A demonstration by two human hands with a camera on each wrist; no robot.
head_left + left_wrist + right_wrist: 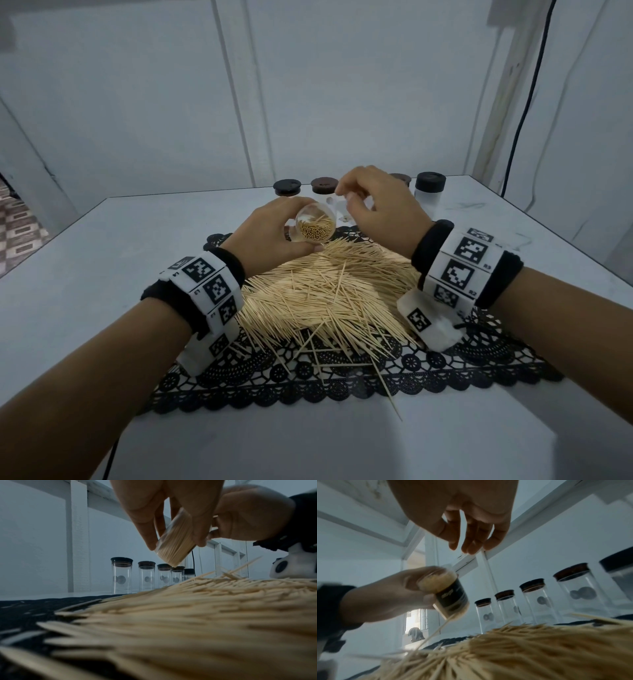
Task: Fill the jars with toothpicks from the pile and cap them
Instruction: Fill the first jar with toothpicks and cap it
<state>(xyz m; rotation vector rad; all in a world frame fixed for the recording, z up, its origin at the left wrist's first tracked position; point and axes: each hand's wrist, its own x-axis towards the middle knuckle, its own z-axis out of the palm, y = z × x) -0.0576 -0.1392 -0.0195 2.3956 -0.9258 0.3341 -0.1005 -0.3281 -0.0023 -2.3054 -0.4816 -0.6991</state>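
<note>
Nearest the front edge of the table (102, 240) lies a black lace mat (342, 380), with a few stray toothpicks spilling over its near border. On the middle of the mat sits the pile of toothpicks (329, 294), a broad loose heap between the two wrists.

Just beyond the pile, above the mat's far edge, the left hand (270, 233) holds the jar (315, 228) off the surface, fingers and thumb curled round its clear wall. The jar is tilted, its open mouth turned up and back toward the person and its base angled down and away, so its long axis slants away from the person. It is packed with toothpicks standing on end; it has no cap on.

The right hand (380, 205) hovers just to the right of the jar and slightly above its mouth. Its fingers (471, 543) point down, close together and loosely bent, holding nothing that shows. The mouth lies to the left of and below those fingertips, so the right hand is the one placed to bring anything to the opening, likely more toothpicks or a cap.

Along the far edge of the table stands a row of capped jars (146, 577), clear with dark lids, well apart from the hands.
</note>
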